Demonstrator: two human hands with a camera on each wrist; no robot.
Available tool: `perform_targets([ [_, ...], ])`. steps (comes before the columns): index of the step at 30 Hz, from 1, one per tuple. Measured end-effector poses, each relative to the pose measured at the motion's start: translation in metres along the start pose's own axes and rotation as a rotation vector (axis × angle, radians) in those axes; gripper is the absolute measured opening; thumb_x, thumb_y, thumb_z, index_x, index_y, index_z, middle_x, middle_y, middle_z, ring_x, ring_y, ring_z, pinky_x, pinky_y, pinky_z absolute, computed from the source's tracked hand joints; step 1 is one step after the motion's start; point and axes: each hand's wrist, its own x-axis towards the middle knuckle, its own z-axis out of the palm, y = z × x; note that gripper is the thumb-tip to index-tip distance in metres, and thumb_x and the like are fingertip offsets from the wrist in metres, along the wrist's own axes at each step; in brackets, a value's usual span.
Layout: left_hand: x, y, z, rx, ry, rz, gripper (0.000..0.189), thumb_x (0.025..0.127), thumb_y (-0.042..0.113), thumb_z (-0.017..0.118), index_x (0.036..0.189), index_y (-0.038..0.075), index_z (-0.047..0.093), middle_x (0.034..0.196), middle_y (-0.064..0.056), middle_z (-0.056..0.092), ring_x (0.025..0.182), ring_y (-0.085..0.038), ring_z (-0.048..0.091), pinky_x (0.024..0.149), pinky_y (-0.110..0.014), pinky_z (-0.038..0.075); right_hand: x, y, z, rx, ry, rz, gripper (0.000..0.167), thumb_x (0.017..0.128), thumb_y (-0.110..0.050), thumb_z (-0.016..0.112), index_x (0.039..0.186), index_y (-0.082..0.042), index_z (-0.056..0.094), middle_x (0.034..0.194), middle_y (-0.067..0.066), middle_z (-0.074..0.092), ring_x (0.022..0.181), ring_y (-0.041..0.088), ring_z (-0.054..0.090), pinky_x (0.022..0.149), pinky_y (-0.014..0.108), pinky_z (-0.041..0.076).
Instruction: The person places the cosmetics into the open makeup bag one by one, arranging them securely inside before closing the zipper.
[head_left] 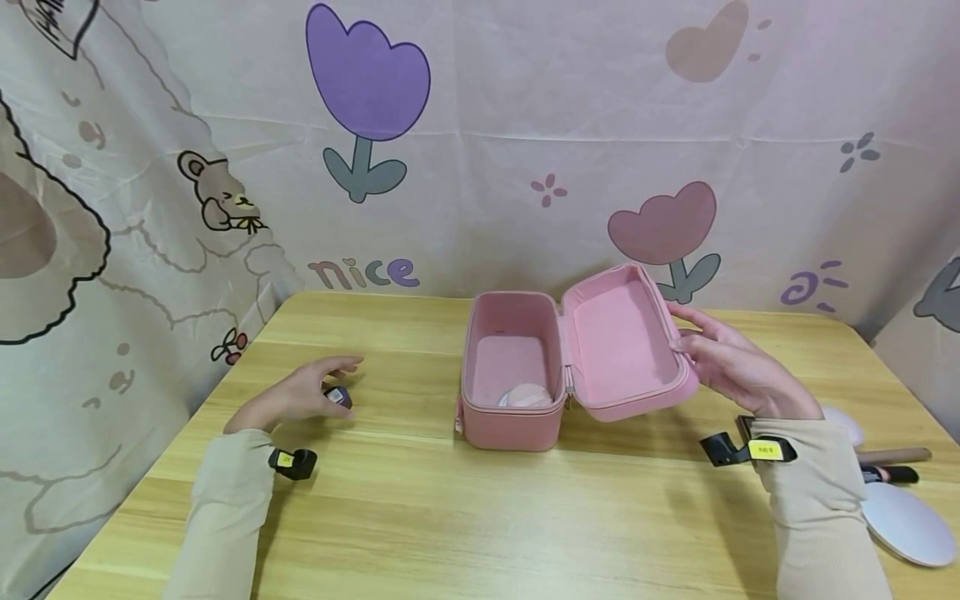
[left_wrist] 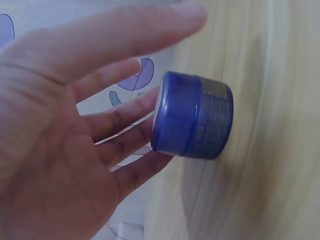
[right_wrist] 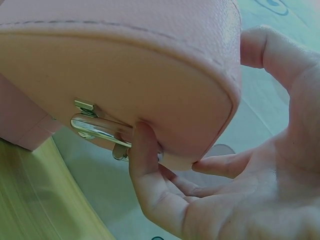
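Observation:
A pink vanity case (head_left: 512, 429) stands on the table with its lid (head_left: 611, 346) swung out to the right. My right hand (head_left: 731, 367) holds the lid by its outer edge, thumb and fingers on either side. A metal handle (right_wrist: 100, 129) on the lid's outer face shows beside those fingers in the right wrist view. Inside the case, at the front, lies a pale round item (head_left: 528, 395). On the left, my left hand (head_left: 300, 393) is around a small blue jar (left_wrist: 192, 115), its fingers extended past the jar and the thumb lifted away from it.
By the right sleeve lie a pale round disc (head_left: 907, 523), a wooden handle (head_left: 896, 456) and a black-handled item (head_left: 896, 474). Another pale round thing (head_left: 843, 425) is partly behind the sleeve. A printed cloth (head_left: 495, 167) hangs behind the table (head_left: 420, 517).

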Motion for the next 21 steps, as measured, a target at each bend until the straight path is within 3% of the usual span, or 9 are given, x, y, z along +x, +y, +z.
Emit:
perform_targets([
  [6,0.0019,-0.003,0.0,0.028,-0.003,0.036,0.08,0.074,0.008,0.081,0.138,-0.013,0.039,0.115,-0.021,0.057,0.107,-0.036,0.054,0.09,-0.046,0.046,-0.0004,0.0,0.0003,0.001,-0.001,-0.008,0.05,0.097,0.003,0.04,0.142,-0.013,0.028,0.124,0.006,0.056,0.104,0.021,0.06,0.083,0.037,0.054],
  [13,-0.003,-0.0027,-0.0037,0.034,-0.012,0.005,0.08,0.073,0.006,0.081,0.138,-0.012,0.039,0.117,-0.024,0.056,0.106,-0.036,0.055,0.09,-0.044,0.047,-0.0004,-0.0004,0.0005,-0.001,-0.006,-0.013,0.048,0.097,0.003,0.039,0.141,-0.015,0.03,0.124,0.005,0.057,0.103,0.02,0.06,0.083,0.036,0.054],
  [21,-0.0056,-0.0016,-0.0045,0.068,-0.011,0.028,0.073,0.072,-0.002,0.079,0.134,-0.015,0.042,0.105,-0.019,0.058,0.098,-0.034,0.058,0.085,-0.042,0.051,-0.0013,0.0017,-0.0007,0.008,0.008,-0.01,0.05,0.097,0.003,0.039,0.143,-0.012,0.026,0.124,0.005,0.054,0.104,0.02,0.059,0.083,0.036,0.054],
])
